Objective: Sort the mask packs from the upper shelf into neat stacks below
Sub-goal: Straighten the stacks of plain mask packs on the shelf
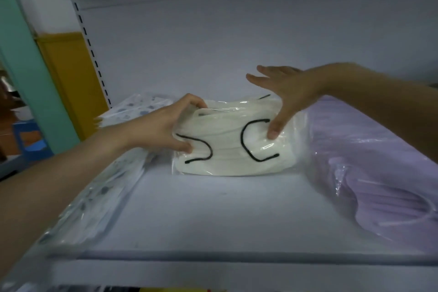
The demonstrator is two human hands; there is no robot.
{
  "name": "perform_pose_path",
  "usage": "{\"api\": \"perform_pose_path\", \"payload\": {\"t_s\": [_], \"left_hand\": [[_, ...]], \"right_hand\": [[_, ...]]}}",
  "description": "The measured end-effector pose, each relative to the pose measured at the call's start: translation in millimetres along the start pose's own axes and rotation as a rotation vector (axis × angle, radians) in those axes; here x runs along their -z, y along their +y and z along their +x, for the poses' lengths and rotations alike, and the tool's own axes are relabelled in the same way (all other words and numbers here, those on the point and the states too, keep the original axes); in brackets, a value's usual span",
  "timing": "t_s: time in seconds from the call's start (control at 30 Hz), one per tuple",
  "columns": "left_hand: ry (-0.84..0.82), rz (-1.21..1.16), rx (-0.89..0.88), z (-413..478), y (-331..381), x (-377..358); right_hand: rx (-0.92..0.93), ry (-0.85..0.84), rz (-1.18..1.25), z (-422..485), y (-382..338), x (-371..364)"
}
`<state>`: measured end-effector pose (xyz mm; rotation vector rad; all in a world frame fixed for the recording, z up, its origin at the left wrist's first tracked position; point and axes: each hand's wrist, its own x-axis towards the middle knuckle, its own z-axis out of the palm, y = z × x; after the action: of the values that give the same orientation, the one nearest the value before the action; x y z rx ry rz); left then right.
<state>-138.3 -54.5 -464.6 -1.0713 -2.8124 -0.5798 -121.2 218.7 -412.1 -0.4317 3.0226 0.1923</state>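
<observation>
Centre of shelf (213, 216), toward the far wall: white pack (233, 147), black ear loops, clear film. Seems to lie on more of the same kind; can't tell how many.

Left hand (163, 125) gripping pack's left end, fingers curled over the top edge, thumb on the near face. Right hand (286, 95) spread, fingers straight and clear above the pack, only the thumb pressing its right end. Not a real hold on that side.

Patterned packs (99, 194) along the left, lilac packs (369, 166) along the right, just beside the white one. Near part of shelf bare.

Likely step: squaring or setting the white pack down.

Risks:
- Slippery film, held on one side only. Could skate or twist off whatever lies under it on release.
- Uneven thumb push on the right, so a skewed stack, edges out of line.
- Soft contents, so sagging or bulging under pressure and a leaning pile.
- Tight gap on the right. Easy to shove into the lilac packs and drag their film.
</observation>
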Motion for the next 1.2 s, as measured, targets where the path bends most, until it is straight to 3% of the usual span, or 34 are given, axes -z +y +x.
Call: {"api": "perform_pose_path", "payload": {"t_s": [0.17, 0.4, 0.63, 0.83, 0.97, 1.03, 1.2], "left_hand": [[-0.108, -0.066, 0.044, 5, -2, 6], [-0.163, 0.138, -0.010, 25, 6, 24], [-0.173, -0.079, -0.018, 12, -14, 10], [0.006, 0.074, 0.002, 48, -20, 13], [-0.116, 0.056, 0.169, 85, -30, 17], [-0.172, 0.159, 0.260, 98, -31, 12], [-0.153, 0.266, 0.353, 116, -31, -1]], "right_hand": [[-0.038, -0.217, 0.156, 10, -4, -16], [-0.028, -0.112, 0.304, 3, 11, -24], [-0.042, 0.106, 0.714, 1, 33, -62], [-0.126, 0.354, 0.813, 16, 24, -68], [-0.208, 0.297, 1.006, 39, 28, -60], [-0.230, 0.269, 1.106, 48, 31, -61], [-0.212, 0.262, 1.293, 67, 37, -72]]}}
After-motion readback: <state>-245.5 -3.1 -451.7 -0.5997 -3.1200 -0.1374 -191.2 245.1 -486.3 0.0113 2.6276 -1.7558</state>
